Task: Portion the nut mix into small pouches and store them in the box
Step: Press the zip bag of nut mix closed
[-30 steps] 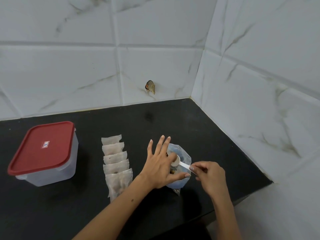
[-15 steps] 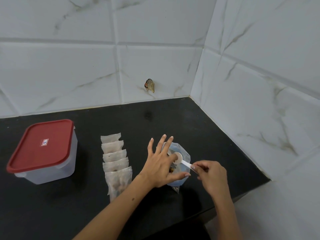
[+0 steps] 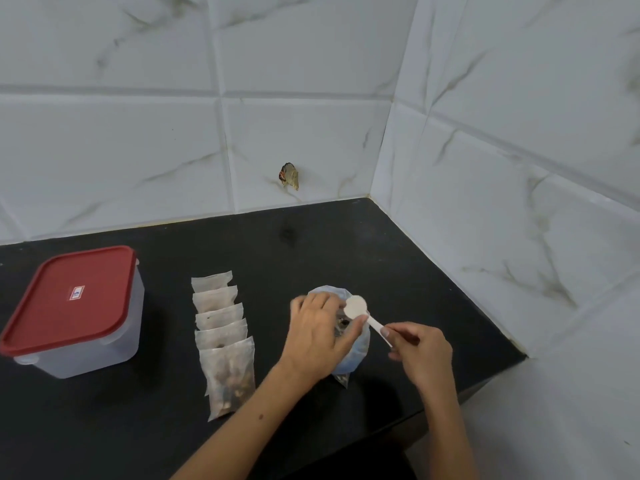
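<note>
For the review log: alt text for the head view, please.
Left hand grips an open bag of nut mix while the right hand holds a white scoop over it. On the black counter, left: five overlapping pouches, then a red-lidded box.

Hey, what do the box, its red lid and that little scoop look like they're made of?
The box looks like frosted, translucent plastic: its walls are cloudy and light passes through them. Its red lid seems opaque moulded plastic with a smooth, matte face and a small label. The scoop, held in the right hand, appears to be white plastic, thin and slightly glossy; it is too blurred to be sure.
</note>
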The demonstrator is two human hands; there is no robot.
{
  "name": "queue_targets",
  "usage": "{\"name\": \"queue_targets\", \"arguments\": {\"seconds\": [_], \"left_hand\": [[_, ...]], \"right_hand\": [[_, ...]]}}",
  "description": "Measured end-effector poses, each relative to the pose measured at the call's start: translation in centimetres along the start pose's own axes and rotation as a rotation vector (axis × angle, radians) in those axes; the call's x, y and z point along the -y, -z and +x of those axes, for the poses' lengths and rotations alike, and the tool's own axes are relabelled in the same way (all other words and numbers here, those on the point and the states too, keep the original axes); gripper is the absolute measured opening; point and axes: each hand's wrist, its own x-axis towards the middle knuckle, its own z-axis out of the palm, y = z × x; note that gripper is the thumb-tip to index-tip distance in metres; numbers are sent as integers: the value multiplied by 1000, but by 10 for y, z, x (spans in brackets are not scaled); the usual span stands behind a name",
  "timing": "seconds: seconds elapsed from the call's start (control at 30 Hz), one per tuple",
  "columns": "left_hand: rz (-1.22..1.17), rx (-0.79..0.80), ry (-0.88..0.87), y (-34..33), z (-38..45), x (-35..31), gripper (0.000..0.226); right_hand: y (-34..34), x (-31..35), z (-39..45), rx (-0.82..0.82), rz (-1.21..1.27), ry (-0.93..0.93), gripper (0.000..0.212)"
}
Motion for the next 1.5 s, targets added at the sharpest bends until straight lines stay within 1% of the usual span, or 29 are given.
{"name": "queue_targets", "arguments": {"seconds": [0.03,0.1,0.13,0.17,0.23,0.3,0.37,0.43,0.5,0.57,0.63,0.73,0.83,0.9,0.97,1.03,1.1,1.13,1.17,1.2,1.23,1.27,1.3,1.33,1.37,1.4,1.43,1.47,1.5], "left_hand": [[-153,13,102,0,-1,-12,57],[-537,129,355,-2,-2,-42,58],[-703,203,472,-7,-1,-55,51],[-814,274,578,-13,2,-66,43],[-937,386,763,-27,9,-82,39],[-1054,430,902,-42,14,-90,42],[-1117,442,983,-53,15,-96,45],[-1154,443,1015,-63,15,-101,54],[-1157,445,1053,-72,15,-104,66],[-1157,447,1079,-78,18,-107,69],[-1144,442,1108,-82,21,-109,67],[-1122,419,1111,-85,26,-111,55],[-1087,439,1118,-86,28,-108,56],[-1049,477,1096,-85,27,-103,59],[-1031,471,1024,-72,26,-97,49],[-1072,358,886,-50,25,-91,36],[-1083,119,739,-23,26,-83,25],[-1005,-20,680,-12,27,-75,22],[-879,-137,631,-4,28,-66,18],[-742,-226,601,3,29,-57,14],[-618,-276,597,7,30,-44,11],[-494,-290,621,11,30,-33,13],[-379,-264,675,12,30,-21,21],[-273,-170,745,12,30,-9,26],[-198,-38,824,11,31,3,26],[-172,111,909,12,31,9,22],[-173,236,973,13,32,13,24],[-209,314,1008,15,33,16,26],[-254,354,1029,16,33,18,27]], "right_hand": [[2,-2,1,-26,70,-32,11],[6,-8,2,-76,184,-95,13],[8,-12,3,-91,216,-123,14],[10,-17,4,-100,234,-145,15],[11,-29,6,-119,252,-174,17],[12,-42,9,-135,239,-195,20],[11,-53,11,-164,219,-208,21],[12,-60,15,-201,183,-222,19],[14,-63,21,-223,118,-242,15],[15,-65,26,-234,67,-247,15],[16,-67,31,-236,43,-239,15],[15,-68,36,-247,11,-234,15],[12,-71,40,-250,-6,-256,15],[12,-73,40,-250,-18,-272,15],[13,-72,40,-249,-63,-271,14],[16,-67,39,-253,-138,-278,16],[20,-55,36,-267,-199,-258,19],[21,-47,36,-275,-202,-228,21],[20,-38,37,-270,-189,-188,22],[18,-29,38,-246,-167,-144,22],[13,-19,39,-210,-139,-105,22],[7,-10,42,-162,-106,-77,24],[0,-2,44,-104,-76,-59,27],[-7,5,47,-34,-67,-50,32],[-15,9,51,47,-81,-62,38],[-23,13,56,131,-101,-99,44],[-29,16,61,207,-103,-158,48],[-33,19,64,271,-80,-221,49],[-36,21,67,310,-56,-270,47]]}}
